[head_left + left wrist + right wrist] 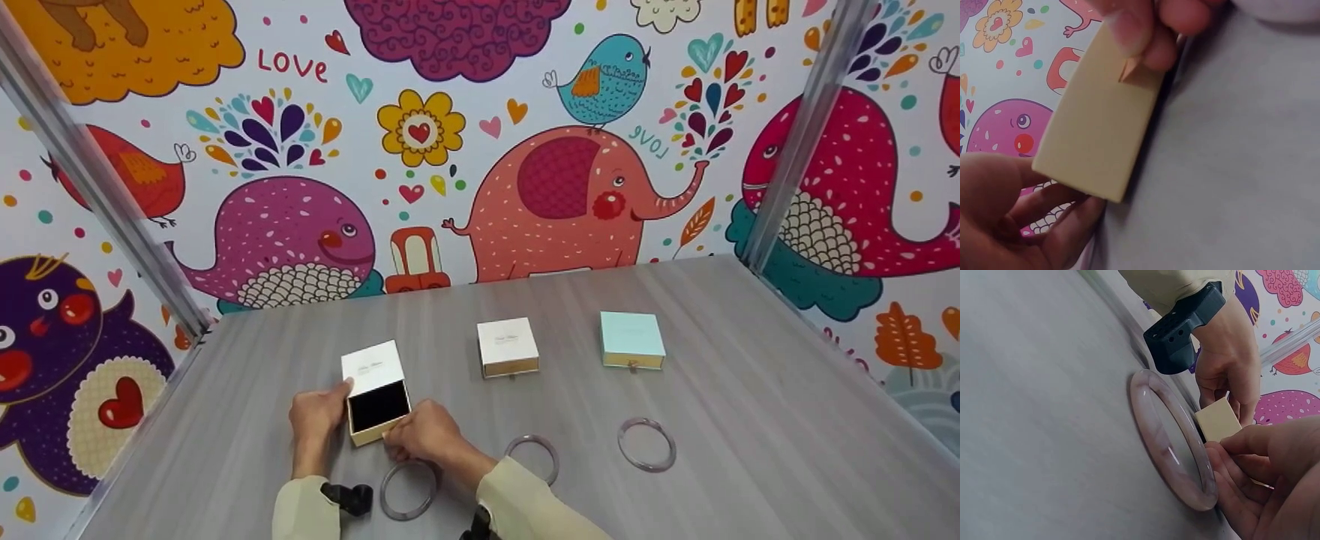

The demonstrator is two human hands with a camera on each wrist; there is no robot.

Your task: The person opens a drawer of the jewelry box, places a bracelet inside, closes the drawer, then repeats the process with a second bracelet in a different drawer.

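Observation:
A white drawer box (pixel 373 366) stands on the table with its drawer partly slid out, showing a black lining (pixel 379 406). My left hand (pixel 313 420) grips the box along its left side. At the cream drawer front (pixel 1089 129), my right hand (pixel 429 431) pinches a small orange ribbon tab (pixel 1131 70) between thumb and fingers. Just below the box, by the right wrist, lies a translucent pale-mauve bangle (pixel 384 491). In the right wrist view this bangle (pixel 1151 441) lies flat close to the right fingers.
Another white box (pixel 508 343) and a mint-green box (pixel 631 334) stand closed farther back. A second bangle (pixel 554 451) lies partly behind the right forearm, and a third bangle (pixel 652 469) lies to the right. A cartoon-printed wall (pixel 435 195) borders the grey table (pixel 750 375).

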